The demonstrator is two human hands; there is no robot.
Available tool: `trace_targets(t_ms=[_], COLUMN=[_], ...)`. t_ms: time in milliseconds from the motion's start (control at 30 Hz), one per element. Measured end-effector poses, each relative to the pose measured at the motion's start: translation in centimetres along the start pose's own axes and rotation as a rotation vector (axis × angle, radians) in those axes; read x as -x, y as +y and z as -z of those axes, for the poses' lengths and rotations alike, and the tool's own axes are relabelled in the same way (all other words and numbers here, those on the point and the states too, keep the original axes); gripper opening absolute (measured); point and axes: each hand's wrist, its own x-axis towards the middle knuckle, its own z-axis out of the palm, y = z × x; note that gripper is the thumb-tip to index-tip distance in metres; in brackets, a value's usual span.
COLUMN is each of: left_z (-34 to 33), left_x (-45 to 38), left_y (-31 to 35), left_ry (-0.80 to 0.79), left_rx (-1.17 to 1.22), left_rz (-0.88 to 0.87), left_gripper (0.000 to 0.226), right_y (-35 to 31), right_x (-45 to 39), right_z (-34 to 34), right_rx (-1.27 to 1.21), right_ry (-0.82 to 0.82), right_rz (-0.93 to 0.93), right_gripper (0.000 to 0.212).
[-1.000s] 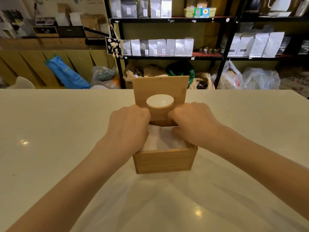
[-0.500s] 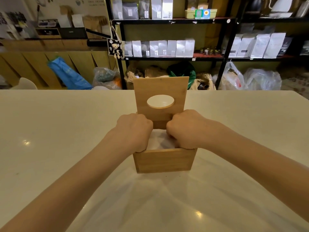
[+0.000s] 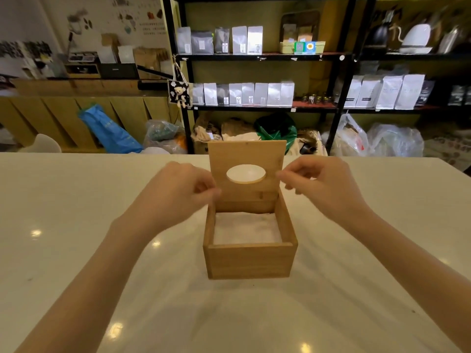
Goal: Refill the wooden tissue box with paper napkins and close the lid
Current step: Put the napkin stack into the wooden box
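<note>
While the lid (image 3: 246,171) stood upright between them, my left hand (image 3: 178,194) and right hand (image 3: 323,189) flanked its side edges, fingers loosely curled, holding nothing

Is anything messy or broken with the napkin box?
Nothing looks broken or spilled. The napkins lie flat inside the wooden box, below its rim. The lid stands upright, not yet closed. The left hand and right hand are at its side edges.
</note>
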Motion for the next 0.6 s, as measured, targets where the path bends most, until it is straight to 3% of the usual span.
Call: trace_targets(t_ms=[100,233,367,600], left_z=[-1.1,-4.0,-5.0,-5.6], left_x=[-0.6,-1.0,-0.8,-1.2], left_y=[-1.0,-0.9,-1.0,-1.2], left_ry=[0.303,0.216,0.176,0.199], left_rx=[0.183,0.354,0.453,0.408], left_rz=[0.109,0.186,0.174,0.173], left_gripper=[0.015,0.022,0.03,0.029], right_y=[1.4,2.1,2.2,2.5], right_x=[-0.9,-0.7,-0.6,-0.3], right_z=[-0.2,-1.7,-2.3,-3.0], right_rx=[-0.012,-0.015,-0.087,-0.163], right_ry=[-0.012,-0.189,-0.121,-0.057], right_rz=[-0.072,-0.098,-0.12,-0.136], right_gripper=[0.018,0.024,0.023,0.021])
